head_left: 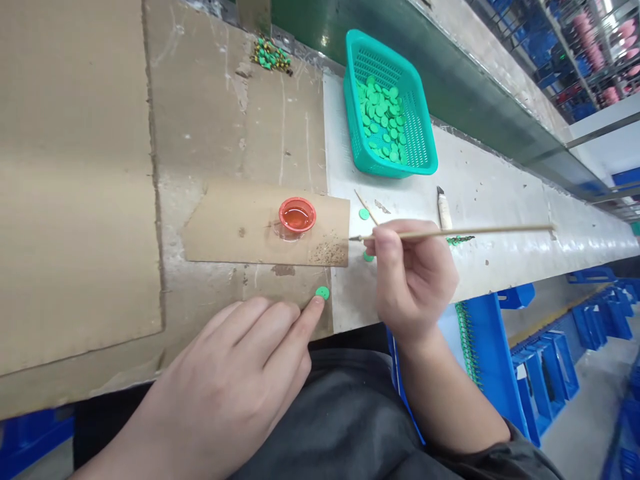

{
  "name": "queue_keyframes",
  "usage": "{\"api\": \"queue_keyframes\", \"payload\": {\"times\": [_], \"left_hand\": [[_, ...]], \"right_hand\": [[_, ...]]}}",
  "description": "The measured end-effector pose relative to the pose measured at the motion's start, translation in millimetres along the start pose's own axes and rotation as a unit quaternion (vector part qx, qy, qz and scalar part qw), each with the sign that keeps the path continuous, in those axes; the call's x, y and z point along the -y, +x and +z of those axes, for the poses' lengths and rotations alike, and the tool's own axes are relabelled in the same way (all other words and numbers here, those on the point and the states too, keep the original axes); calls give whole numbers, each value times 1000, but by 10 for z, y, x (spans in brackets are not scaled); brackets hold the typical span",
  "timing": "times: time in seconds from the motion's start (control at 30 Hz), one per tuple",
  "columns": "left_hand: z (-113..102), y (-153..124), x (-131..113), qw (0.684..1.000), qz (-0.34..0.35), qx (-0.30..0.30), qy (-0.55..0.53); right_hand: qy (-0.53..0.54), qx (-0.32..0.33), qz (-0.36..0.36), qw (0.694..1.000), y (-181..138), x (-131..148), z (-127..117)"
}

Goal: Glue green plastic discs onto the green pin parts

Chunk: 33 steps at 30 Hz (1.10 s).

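My left hand [250, 363] lies low over the bench edge, its index fingertip touching the rim of a small green disc [322, 293] on the cardboard. The other fingers are loosely bent, and the thumb is mostly hidden. Pinched in my right hand [413, 273] is a thin paintbrush [480, 231], its dark tip pointing left above the cardboard strip's right end. A red cup [297, 215] of clear-looking liquid stands on that cardboard strip [225, 230]. Another green disc [364, 214] lies beyond my right hand, and one more is partly hidden by its fingers.
A teal basket [430, 157] holding many green discs stands at the back. Small green and gold pieces [271, 55] are heaped at the far left. Near my right hand lie a thin stick [365, 205] and a whitish dark-tipped tool [443, 208]. Blue trays [493, 360] stand below right.
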<state>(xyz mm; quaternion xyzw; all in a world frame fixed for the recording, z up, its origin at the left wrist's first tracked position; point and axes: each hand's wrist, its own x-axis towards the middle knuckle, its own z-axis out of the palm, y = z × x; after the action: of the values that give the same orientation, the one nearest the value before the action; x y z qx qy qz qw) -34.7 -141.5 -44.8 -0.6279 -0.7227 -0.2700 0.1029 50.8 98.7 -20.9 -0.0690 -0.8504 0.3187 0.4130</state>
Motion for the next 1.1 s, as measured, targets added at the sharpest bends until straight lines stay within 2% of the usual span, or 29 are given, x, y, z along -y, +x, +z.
{"api": "queue_keyframes", "payload": {"times": [0.13, 0.3, 0.53, 1.1], "left_hand": [[6, 15, -40, 1000, -22, -12, -18], [-14, 23, -59, 999, -34, -7, -16], [-3, 24, -76, 999, -33, 0, -8], [-7, 9, -65, 999, -34, 0, -29]], "right_hand": [[48, 52, -105, 992, -200, 186, -68], [27, 98, -144, 984, -280, 244, -107], [14, 60, -128, 990, -329, 218, -31], [15, 80, -126, 989, -334, 205, -49]]}}
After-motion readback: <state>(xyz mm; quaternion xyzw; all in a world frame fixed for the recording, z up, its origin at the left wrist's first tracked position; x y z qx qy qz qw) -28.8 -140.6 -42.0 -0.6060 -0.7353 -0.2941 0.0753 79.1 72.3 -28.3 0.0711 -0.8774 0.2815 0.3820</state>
